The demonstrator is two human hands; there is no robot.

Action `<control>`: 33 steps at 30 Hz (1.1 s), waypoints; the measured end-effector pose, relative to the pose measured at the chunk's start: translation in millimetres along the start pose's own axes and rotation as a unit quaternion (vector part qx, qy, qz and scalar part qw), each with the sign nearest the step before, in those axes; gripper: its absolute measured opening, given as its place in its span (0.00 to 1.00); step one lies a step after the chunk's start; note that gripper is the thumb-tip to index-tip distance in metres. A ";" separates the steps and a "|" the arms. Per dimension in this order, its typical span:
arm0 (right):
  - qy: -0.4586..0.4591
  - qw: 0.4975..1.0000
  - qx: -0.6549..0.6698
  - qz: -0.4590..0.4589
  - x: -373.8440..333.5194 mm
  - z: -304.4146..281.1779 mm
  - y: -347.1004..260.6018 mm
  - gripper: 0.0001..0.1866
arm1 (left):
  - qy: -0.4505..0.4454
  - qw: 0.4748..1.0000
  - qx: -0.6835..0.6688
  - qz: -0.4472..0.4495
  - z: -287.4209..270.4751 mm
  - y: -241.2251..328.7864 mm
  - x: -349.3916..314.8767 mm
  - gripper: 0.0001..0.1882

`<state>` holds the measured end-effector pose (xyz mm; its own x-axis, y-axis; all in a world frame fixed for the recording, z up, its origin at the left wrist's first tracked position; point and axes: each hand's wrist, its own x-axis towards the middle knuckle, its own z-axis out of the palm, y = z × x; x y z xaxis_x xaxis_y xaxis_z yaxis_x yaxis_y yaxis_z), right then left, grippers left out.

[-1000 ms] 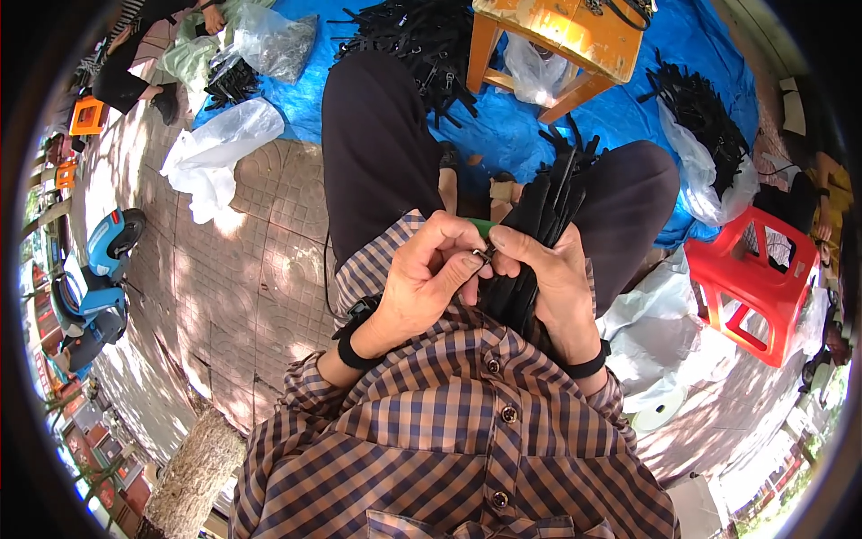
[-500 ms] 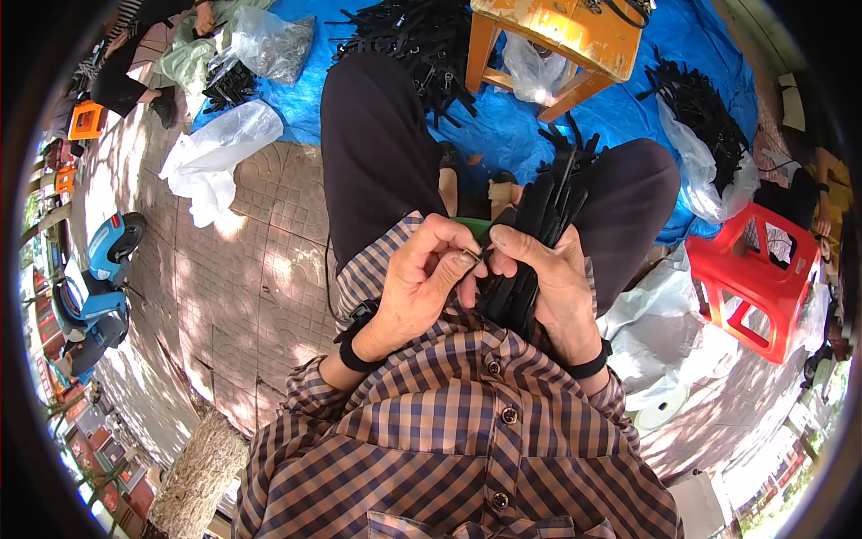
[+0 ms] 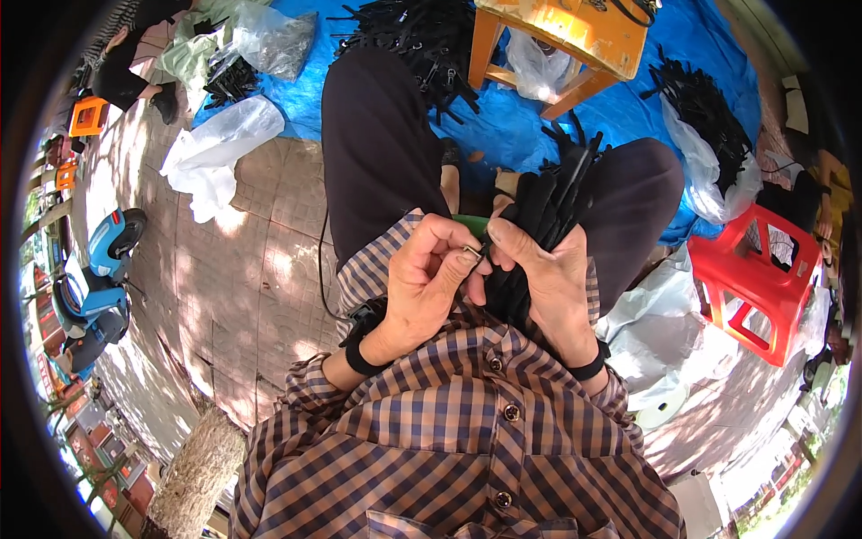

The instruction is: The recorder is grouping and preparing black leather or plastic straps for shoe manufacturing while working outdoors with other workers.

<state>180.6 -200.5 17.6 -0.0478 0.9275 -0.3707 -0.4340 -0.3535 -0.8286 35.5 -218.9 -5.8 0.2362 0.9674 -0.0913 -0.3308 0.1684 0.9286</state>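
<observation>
Above my lap, my left hand point(image 3: 422, 280) is closed in a pinch, with a small shiny metal buckle-like piece point(image 3: 471, 252) between thumb and forefinger. Its exact kind is too small to tell. My right hand point(image 3: 558, 286) wraps around a bundle of black straps point(image 3: 549, 199), which fans out over my right thigh. The right thumb presses close beside the left fingertips, where a strap end seems to meet the metal piece. That contact is partly hidden by the fingers.
A blue tarp point(image 3: 503, 139) ahead bears a heap of black straps point(image 3: 409, 40) and a wooden stool point(image 3: 561, 31). More straps point(image 3: 705, 112) lie at the right, near a red plastic stool point(image 3: 754, 278). Plastic bags point(image 3: 224, 148) lie at the left. Other people sit at both far sides.
The metal piece has turned slightly between my left fingers. The strap bundle has shifted a little in my right hand; both hands stay in nearly the same place.
</observation>
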 end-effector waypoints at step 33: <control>0.052 0.985 -0.144 -0.083 -5.3 7.1 10.0 0.12 | 0.106 0.975 0.193 0.006 8.8 9.6 -3.9 0.04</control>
<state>170.2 -208.1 14.2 0.1013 0.9635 -0.2477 -0.1543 -0.2308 -0.9607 39.5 -222.8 6.7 0.0261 0.9932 -0.1136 0.0456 0.1124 0.9926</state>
